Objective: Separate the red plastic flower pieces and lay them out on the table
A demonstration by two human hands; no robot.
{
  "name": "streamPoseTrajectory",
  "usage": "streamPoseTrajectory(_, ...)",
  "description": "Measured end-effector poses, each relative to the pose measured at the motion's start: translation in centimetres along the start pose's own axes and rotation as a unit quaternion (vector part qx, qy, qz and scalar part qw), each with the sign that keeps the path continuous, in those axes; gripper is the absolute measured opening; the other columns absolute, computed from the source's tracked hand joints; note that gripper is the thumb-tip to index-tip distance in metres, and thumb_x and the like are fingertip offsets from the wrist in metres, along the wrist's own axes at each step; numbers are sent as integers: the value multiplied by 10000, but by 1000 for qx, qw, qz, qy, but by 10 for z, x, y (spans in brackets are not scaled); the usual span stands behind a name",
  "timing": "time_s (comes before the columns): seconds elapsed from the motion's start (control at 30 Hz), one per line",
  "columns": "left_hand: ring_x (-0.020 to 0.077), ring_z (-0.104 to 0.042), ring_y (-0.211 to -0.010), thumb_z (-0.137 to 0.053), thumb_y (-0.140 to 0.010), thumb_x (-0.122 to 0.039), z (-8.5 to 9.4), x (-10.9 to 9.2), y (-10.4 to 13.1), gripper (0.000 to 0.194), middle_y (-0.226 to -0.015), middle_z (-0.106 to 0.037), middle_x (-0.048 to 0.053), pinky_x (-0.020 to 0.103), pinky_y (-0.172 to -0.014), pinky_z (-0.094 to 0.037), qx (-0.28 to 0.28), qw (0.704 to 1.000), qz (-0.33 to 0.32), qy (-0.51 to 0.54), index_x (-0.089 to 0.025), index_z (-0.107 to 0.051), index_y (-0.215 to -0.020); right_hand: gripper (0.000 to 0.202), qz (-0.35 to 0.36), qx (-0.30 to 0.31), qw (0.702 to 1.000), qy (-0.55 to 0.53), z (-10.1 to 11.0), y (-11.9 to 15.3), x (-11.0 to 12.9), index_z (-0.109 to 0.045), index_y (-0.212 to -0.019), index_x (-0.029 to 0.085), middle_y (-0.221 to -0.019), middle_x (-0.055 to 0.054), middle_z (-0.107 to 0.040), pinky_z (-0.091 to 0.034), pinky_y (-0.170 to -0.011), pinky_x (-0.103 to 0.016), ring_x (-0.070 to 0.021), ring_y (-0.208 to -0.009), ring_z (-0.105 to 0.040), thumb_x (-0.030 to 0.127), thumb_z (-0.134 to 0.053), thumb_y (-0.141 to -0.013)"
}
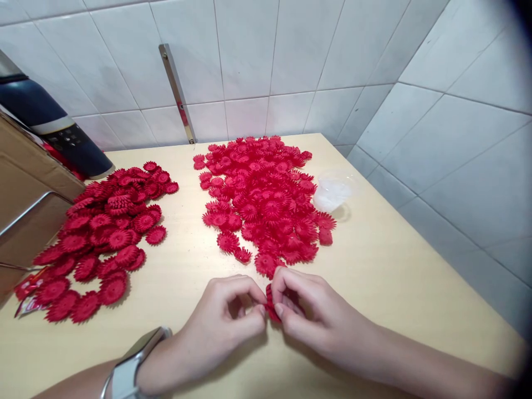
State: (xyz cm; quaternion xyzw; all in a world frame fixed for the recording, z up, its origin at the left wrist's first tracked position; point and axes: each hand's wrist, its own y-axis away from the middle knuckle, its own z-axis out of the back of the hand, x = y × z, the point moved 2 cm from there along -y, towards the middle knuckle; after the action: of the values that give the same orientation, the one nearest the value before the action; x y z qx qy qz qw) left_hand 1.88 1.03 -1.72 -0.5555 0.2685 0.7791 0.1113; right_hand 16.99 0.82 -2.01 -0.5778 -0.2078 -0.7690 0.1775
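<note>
Hands (224, 321) (322, 316) pinched closed on red rosette (271, 307); red pile (266, 194) just ahead, clear container (332, 192) beside

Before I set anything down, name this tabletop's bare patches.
Bare: pale wooden tabletop between translucent plastic container and right forearm; a strip between left pile and right pile of red toothed discs. Crowded: both piles, and the far left by brown cardboard box and dark blue bottle.

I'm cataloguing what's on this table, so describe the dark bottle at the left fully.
The bottle is cylindrical and dark navy, with a smooth, slightly glossy surface. A pale band rings it, with small light markings below. It appears tilted in this wide view, its base on the table near the wall, behind the cardboard box. Its top is cut off; neither hand touches it.
</note>
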Motion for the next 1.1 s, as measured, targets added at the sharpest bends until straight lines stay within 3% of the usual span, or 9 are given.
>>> streamPoseTrajectory(0.2, 113, -451, -602, -492, -714, -109, 2, 4, 0, 127, -600, -546, -17, 215, -590, -353, 19, 1000, 18, 17, -130, -590, -636, 145, -27, 19, 999, -35, -1, 1, -2, -413, -657, 191, -592, 40, -421, -299, -478, -200, -98, -538, -379, 47, -430, -666)
streamPoseTrajectory(0.43, 126, -482, -608, -522, -715, -136, 3, 1, -2, 125, -620, -580, 8, 219, -580, -363, 43, 999, 19, 3, -121, -607, -625, 131, 66, -54, 986, 144, 12, 0, 2, -471, -640, 174, -602, 13, -476, -334, -495, -216, -106, -542, -431, 54, -467, -691)
streamPoseTrajectory(0.7, 106, -488, -581, -495, -751, -110, 6, -12, 5, 171, -616, -569, -8, 205, -555, -353, 10, 989, -62, -137, -138, -594, -615, 114, 122, -129, 956, 232, 29, -7, -4, -466, -653, 176, -603, -3, -499, -368, -493, -235, -114, -526, -448, 101, -451, -738)
streamPoseTrajectory(0.97, 105, -495, -563, -482, -761, -90, 3, -17, 10, 169, -609, -558, 7, 200, -547, -375, -23, 962, -163, -216, -140, -604, -655, 150, 175, -201, 906, 328, 28, -10, 3, -438, -637, 187, -581, -13, -481, -362, -494, -252, -127, -521, -438, 65, -409, -718)
streamPoseTrajectory(1.1, 131, -509, -567, -466, -751, -67, -8, -20, 19, 195, -594, -576, 38, 222, -551, -393, 26, 947, -202, -250, -140, -617, -653, 163, 152, -261, 886, 352, 42, -9, 8, -419, -614, 198, -589, -18, -493, -360, -520, -271, -134, -532, -441, 65, -423, -707)
